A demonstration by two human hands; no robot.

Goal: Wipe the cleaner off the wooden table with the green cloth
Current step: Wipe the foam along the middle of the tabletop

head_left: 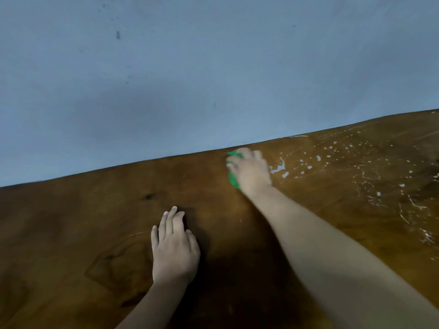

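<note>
My right hand (250,170) presses the green cloth (233,180) flat onto the wooden table (95,222), close to the table's far edge. Only the cloth's left side shows; the hand hides most of it. White drops and streaks of cleaner (308,166) lie on the wood just right of that hand and spread toward the right edge of the view. My left hand (174,245) rests palm down on the table nearer to me, fingers together, holding nothing.
A blue-grey wall (190,67) rises directly behind the table's far edge. The wood left of my hands looks dry, with dark grain marks.
</note>
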